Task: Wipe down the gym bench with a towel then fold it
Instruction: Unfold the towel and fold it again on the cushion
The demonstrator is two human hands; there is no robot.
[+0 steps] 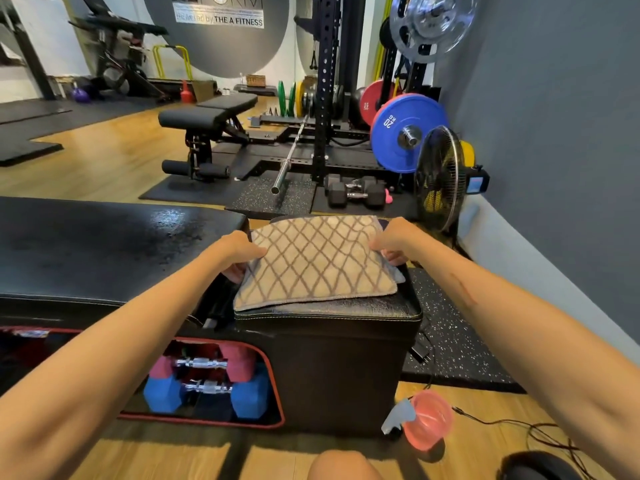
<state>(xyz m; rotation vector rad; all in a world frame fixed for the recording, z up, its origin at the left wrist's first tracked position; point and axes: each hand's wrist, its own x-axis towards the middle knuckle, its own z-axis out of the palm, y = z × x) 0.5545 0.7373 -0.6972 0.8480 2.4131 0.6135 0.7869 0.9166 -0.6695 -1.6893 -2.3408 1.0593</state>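
The scene is evenly and brightly lit, and a white sheen is thrown onto the bench (114, 244) top left of the towel (317, 261). Soft shadows are cast on the wooden floor (100, 161) below the bench. Straight lines are bowed by wide-angle distortion toward the edges, where the forearms are stretched and slightly blurred.

I see blue dumbbells (204, 393) stored low on my left, a pink spray bottle (424, 419) on the floor, a black fan (440, 178) by the wall, and what looks like a barbell (291, 154) beyond.
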